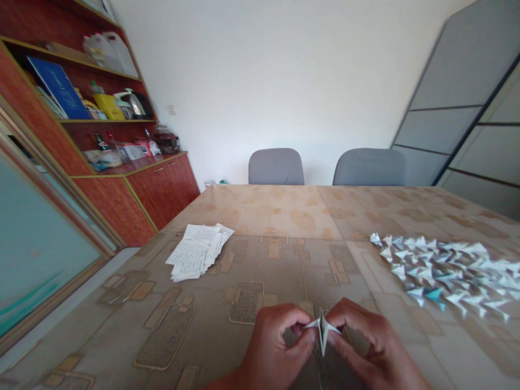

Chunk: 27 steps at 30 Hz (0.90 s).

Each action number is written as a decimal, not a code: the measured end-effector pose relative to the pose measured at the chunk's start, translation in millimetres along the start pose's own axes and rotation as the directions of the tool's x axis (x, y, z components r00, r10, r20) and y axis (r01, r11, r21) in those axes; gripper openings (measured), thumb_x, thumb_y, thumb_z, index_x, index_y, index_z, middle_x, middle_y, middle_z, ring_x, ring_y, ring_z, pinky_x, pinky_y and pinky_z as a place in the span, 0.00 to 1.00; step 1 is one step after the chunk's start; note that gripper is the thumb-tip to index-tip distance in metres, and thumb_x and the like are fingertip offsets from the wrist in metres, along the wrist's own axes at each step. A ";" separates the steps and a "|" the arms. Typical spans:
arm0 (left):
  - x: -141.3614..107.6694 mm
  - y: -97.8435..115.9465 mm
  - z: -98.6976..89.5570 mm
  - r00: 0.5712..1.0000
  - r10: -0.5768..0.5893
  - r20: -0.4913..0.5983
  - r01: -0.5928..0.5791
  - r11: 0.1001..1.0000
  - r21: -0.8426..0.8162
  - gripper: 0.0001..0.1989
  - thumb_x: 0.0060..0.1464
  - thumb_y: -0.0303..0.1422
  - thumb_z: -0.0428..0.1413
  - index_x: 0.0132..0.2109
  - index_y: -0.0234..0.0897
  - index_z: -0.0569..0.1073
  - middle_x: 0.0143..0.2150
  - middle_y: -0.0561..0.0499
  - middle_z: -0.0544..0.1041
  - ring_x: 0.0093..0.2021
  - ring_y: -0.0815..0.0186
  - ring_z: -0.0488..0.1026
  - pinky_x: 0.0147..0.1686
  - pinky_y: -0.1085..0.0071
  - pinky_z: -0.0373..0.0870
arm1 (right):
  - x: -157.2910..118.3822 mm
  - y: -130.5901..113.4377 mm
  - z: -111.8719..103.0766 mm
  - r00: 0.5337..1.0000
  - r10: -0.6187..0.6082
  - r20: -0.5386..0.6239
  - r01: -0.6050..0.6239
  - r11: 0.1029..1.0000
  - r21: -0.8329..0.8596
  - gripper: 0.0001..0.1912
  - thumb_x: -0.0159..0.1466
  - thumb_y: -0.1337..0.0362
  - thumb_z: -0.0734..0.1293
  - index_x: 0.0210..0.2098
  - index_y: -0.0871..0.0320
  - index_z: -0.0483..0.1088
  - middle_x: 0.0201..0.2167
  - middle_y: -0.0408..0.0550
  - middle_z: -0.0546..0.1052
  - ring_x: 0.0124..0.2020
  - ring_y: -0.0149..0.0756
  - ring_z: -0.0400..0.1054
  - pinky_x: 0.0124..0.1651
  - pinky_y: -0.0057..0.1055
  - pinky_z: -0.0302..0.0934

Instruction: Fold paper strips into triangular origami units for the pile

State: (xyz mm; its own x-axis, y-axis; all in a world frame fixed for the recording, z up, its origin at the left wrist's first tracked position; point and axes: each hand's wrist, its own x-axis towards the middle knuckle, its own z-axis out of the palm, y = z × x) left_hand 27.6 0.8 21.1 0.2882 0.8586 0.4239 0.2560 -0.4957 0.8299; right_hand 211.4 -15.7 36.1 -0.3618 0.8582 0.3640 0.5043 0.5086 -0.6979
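Observation:
Between my two hands, above the near part of the table, is a small folded paper crane point(323, 331) of printed paper. Its pointed wings stick out to both sides, and a narrow point hangs down in the middle. My left hand point(280, 338) pinches the left wing between thumb and forefinger. On the other side, my right hand point(361, 338) pinches the right wing the same way. To the right lie many similar folded paper cranes point(439, 271) in rough rows, one of them partly teal. A loose stack of printed paper sheets point(197, 252) lies to the left.
The table point(260, 216) has a patterned cover. Two grey chairs point(276, 167) stand at its far side against a white wall. A red-brown cabinet point(154, 187) with filled shelves is on the left, and a grey wardrobe point(447, 81) is on the right.

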 end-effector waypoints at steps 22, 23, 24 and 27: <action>-5.2 -5.3 6.1 0.995 -0.091 0.035 0.088 0.992 0.091 0.05 0.46 0.22 0.56 0.28 0.35 0.74 0.24 0.54 0.75 0.26 0.69 0.71 0.30 0.76 0.63 | -2.9 8.6 11.8 0.984 0.146 -0.101 -0.145 0.989 0.010 0.04 0.62 0.66 0.64 0.30 0.56 0.68 0.25 0.42 0.72 0.27 0.33 0.67 0.30 0.25 0.61; -4.9 -5.4 6.0 0.996 -0.084 0.030 0.080 0.991 0.104 0.05 0.47 0.22 0.56 0.28 0.35 0.74 0.23 0.54 0.75 0.26 0.69 0.71 0.29 0.76 0.63 | -3.1 9.5 11.6 0.980 0.145 -0.133 -0.146 0.989 -0.001 0.01 0.60 0.67 0.65 0.31 0.56 0.67 0.27 0.42 0.72 0.28 0.33 0.67 0.31 0.26 0.62; -4.6 -5.5 5.7 0.997 -0.077 0.031 0.073 0.991 0.113 0.05 0.47 0.22 0.55 0.28 0.35 0.74 0.23 0.54 0.74 0.25 0.69 0.71 0.29 0.76 0.62 | -3.3 10.7 11.4 0.977 0.147 -0.154 -0.149 0.989 -0.003 0.04 0.58 0.67 0.66 0.33 0.56 0.67 0.28 0.42 0.72 0.30 0.34 0.67 0.32 0.26 0.62; -4.2 -4.9 3.9 0.997 -0.062 0.038 0.058 0.991 0.118 0.06 0.46 0.21 0.54 0.27 0.34 0.73 0.23 0.54 0.73 0.25 0.69 0.70 0.29 0.76 0.62 | -3.4 13.4 10.7 0.979 0.177 -0.097 -0.172 0.983 0.063 0.09 0.57 0.67 0.68 0.38 0.55 0.67 0.32 0.43 0.73 0.32 0.35 0.67 0.35 0.27 0.63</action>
State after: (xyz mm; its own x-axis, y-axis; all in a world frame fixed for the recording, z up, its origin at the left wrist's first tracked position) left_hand 28.8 -0.9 13.8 0.3067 0.8823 0.3571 0.3796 -0.4574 0.8041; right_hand 211.0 -12.6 18.9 -0.1885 0.9374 0.2929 0.5083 0.3483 -0.7876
